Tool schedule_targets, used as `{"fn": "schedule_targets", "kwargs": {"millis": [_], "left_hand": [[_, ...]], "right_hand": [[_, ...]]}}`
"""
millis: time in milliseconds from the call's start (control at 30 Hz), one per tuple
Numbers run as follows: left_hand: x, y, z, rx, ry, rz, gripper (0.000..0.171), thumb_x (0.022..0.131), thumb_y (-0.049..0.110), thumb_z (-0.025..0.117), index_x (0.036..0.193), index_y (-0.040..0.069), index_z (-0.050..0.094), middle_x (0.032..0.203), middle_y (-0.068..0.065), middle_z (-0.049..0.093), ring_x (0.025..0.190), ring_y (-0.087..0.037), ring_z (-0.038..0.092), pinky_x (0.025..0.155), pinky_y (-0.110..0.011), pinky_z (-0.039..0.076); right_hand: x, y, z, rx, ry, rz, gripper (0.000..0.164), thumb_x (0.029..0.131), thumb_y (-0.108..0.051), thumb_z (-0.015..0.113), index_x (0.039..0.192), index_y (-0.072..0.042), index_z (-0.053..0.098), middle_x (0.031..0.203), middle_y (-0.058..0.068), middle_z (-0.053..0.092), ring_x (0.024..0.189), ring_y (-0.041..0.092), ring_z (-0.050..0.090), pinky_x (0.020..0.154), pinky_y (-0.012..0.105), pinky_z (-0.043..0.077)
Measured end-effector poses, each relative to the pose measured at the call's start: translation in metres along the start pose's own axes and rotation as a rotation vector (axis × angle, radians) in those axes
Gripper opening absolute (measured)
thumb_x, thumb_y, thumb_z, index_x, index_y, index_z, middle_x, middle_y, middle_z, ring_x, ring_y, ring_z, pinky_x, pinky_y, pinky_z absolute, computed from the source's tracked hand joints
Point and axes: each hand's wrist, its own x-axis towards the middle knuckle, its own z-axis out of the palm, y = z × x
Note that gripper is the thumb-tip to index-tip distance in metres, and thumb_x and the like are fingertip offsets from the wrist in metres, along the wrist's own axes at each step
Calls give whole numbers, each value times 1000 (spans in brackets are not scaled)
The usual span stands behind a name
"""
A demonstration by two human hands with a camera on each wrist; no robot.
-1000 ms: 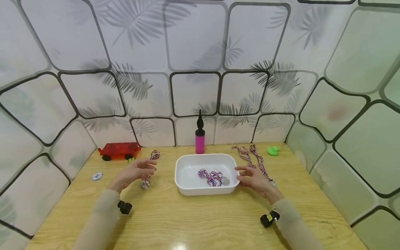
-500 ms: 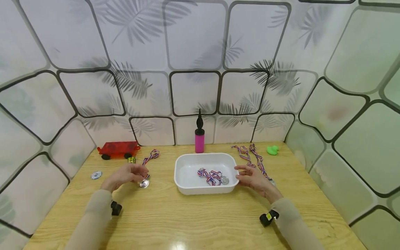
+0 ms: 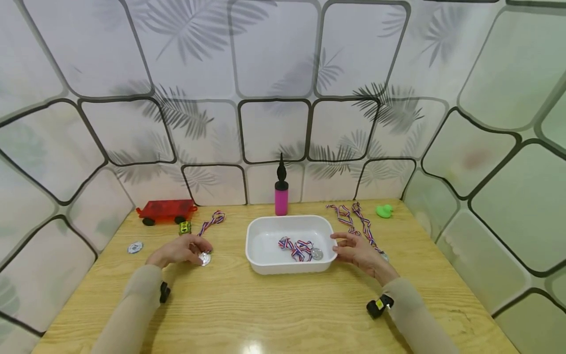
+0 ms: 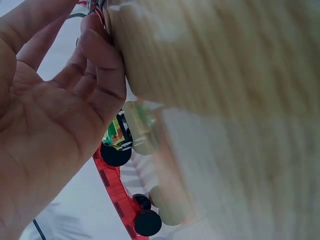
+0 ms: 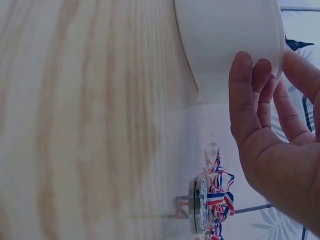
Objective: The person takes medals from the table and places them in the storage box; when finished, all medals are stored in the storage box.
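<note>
In the head view my left hand (image 3: 182,249) is low over the table at left, thumb and fingertips pinching a silver medal (image 3: 205,258). Its striped red, white and blue ribbon (image 3: 213,219) trails away toward the wall. Seen from the left wrist, the curled fingers (image 4: 104,60) come together at the top edge, where the medal is mostly cut off. My right hand (image 3: 363,255) touches the right end of a white tray (image 3: 289,269) with relaxed fingers, at the rim and outer wall (image 5: 230,30). Inside the tray lie ribboned medals (image 3: 300,249).
Behind the left hand stand a red toy wagon (image 3: 166,211) and a small yellow-green toy car (image 3: 184,227); a round chip (image 3: 135,247) lies left. A pink pump (image 3: 281,199) stands behind the tray. More ribboned medals (image 3: 366,228) and a green duck (image 3: 384,211) are at right.
My left hand has come down and back to the medal, and its fingers have closed on it. The right hand has stayed at the tray.
</note>
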Motion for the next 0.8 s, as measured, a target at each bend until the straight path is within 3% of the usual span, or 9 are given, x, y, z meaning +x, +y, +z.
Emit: {"fn": "schedule_targets", "kwargs": {"millis": [200,500,800], "left_hand": [[4,0,2,11,-72,47,29,81,-5,72,109,-9,67,103,-22,66,82,-17,53,69,-22,47],[2,0,5,30,-90,25,38,79,-1,76,116,-6,66,102,-17,62,83,-16,49,68,-21,44],[7,1,5,0,-102,1,32,73,-3,79,102,-4,66,88,-14,60,77,-16,48,65,-22,42]], "right_hand": [[1,1,-1,-9,-1,0,52,92,-9,67,139,2,47,109,13,53,95,20,64,89,38,56],[2,2,-1,-19,3,6,52,92,-11,68,138,1,48,109,13,54,94,19,63,89,39,56],[1,1,-2,-17,0,-5,52,92,-10,69,138,2,47,108,13,54,94,19,63,88,39,56]]}}
